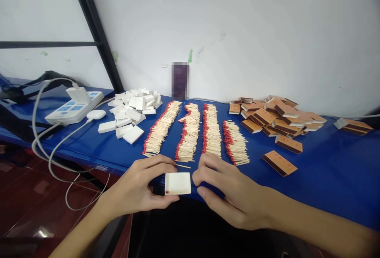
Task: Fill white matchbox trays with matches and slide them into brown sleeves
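My left hand (148, 186) grips a small white matchbox tray (177, 179) at the table's front edge, fingers on the far side and thumb on the near side. Inside the tray, a match (176, 192) lies along the near wall, its red head to the left. Just right of the tray, my right hand (224, 190) is loosely curled, thumb and fingertips slightly apart, with nothing visible between them. Beyond both hands, long rows of red-headed matches (212, 131) lie on the blue table (332, 175). One loose match (183, 166) lies just behind the tray.
White trays (130, 109) are heaped at the back left. Orange-brown matchbox sleeves (279, 115) are piled at the right, with a single sleeve (279, 163) in front. A power strip (74, 107) with white cables stands at the left. A white wall (237, 32) closes off the back.
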`<state>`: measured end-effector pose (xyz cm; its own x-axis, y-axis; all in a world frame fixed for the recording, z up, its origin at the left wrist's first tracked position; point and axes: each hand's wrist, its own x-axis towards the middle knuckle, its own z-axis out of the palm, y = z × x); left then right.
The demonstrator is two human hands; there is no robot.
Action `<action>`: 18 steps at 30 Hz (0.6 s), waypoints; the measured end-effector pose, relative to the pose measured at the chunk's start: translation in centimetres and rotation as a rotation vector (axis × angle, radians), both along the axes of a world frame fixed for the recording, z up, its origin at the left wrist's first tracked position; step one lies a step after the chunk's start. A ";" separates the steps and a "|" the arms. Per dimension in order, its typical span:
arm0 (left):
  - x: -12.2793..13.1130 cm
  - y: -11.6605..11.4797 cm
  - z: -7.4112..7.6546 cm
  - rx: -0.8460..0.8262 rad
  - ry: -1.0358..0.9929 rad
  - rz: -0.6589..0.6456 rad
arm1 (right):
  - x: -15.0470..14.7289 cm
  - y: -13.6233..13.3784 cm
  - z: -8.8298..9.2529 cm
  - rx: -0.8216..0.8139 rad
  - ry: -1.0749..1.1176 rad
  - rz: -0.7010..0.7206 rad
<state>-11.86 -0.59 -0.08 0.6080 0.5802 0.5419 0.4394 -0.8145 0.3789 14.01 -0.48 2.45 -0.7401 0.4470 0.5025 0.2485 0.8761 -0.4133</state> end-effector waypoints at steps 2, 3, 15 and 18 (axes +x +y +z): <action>0.0 -0.1 0.0 0.005 0.000 0.006 | -0.1 0.1 -0.2 0.042 0.004 -0.014; 0.0 -0.1 0.0 0.009 0.000 0.007 | -0.2 0.2 -0.4 0.075 0.002 -0.037; -0.1 0.0 -0.2 0.068 -0.029 -0.032 | -0.8 0.3 -1.3 -0.035 -0.209 -0.282; -0.1 0.0 -0.1 0.052 -0.036 -0.037 | -1.0 0.6 -1.5 0.008 -0.267 -0.297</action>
